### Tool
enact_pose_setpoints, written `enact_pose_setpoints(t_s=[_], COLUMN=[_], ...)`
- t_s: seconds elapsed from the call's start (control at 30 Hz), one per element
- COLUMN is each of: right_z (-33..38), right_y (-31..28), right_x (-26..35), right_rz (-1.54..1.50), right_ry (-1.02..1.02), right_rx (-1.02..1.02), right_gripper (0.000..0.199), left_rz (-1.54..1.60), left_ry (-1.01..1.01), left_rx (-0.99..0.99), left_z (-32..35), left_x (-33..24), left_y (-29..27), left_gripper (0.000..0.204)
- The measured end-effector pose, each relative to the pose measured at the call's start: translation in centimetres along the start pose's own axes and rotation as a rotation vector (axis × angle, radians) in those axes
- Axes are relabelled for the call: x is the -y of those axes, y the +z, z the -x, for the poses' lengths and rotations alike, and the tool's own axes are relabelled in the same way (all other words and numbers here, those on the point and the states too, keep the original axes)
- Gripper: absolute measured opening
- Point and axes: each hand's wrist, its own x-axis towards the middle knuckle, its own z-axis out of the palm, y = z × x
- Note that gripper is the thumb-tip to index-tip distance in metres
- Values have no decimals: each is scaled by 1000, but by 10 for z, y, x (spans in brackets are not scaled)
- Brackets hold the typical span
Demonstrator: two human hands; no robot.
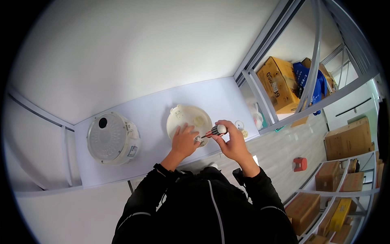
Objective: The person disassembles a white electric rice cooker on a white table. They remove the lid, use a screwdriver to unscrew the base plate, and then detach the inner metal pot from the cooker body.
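Observation:
A round cream plastic cover [191, 118] lies flat on the white table [154, 110] in front of me. My left hand [185, 140] rests on its near edge, fingers pressing it down. My right hand [230, 140] grips a short screwdriver [214, 131] with a red, black and white handle. Its tip points left and down into a small metal part at the cover's near rim, right beside my left fingers.
A round white appliance body [111, 138] lies on the table to the left. Two small round white parts [239, 125] sit near the table's right edge. Cardboard boxes [278, 85] stand behind a metal frame at right, with shelves of boxes [345, 179] lower right.

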Motion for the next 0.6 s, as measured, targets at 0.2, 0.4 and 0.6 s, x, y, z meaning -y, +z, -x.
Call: enact_pose_setpoints(t_s=[0.2, 0.4, 0.6], right_z=[6, 2, -6], right_y=[11, 13, 18], right_x=[-10, -16, -11], right_rz=[98, 9, -14], right_ry=[-21, 16, -13], right_rx=[21, -4, 14], right_gripper=[47, 48, 49], left_rz=[-32, 32, 85], left_ry=[-44, -64, -102], left_rx=[62, 90, 110], left_z=[3, 9, 11], left_x=[-5, -6, -2], left_y=[-2, -5, -7], left_gripper=[35, 32, 33])
